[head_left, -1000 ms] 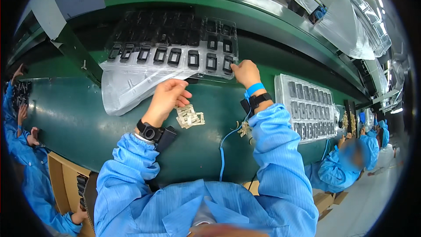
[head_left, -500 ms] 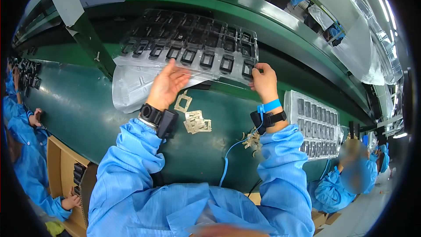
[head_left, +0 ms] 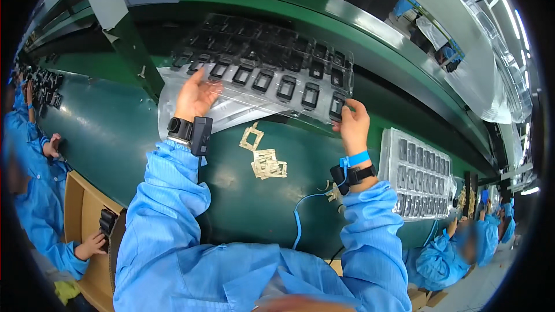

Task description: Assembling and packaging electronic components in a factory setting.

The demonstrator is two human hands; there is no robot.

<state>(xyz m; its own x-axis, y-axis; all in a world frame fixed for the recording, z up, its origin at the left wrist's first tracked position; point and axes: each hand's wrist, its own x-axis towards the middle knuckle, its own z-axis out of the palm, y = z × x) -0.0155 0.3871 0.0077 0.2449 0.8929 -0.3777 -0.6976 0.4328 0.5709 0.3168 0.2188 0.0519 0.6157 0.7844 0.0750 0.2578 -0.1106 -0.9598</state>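
Observation:
A clear plastic tray (head_left: 272,93), its pockets holding rows of black rectangular frames (head_left: 287,88), hangs tilted over the far side of the bench. My right hand (head_left: 355,126) is closed on its near right corner, thumb beside the last frame. Toward the left end of the near edge, my left hand (head_left: 195,99) has its thumb up at the rim and its fingers partly beneath it, closed on the tray. White plastic sheeting (head_left: 237,117) lies under the tray's left part. Nearer me is a small pile of thin cream-coloured cut-out frames (head_left: 267,164).
At right stands another tray (head_left: 386,156) filled with dark frames. Small tan scraps (head_left: 334,193) and a blue coiled cord (head_left: 298,225) lie by my right forearm. A green post (head_left: 136,60) rises at left. Co-workers sit on both sides; a cardboard box (head_left: 78,208) is at lower left.
My left hand has moved left along the tray's near edge, from open fingers near the middle to a hold nearer the left end. My right hand keeps the right corner.

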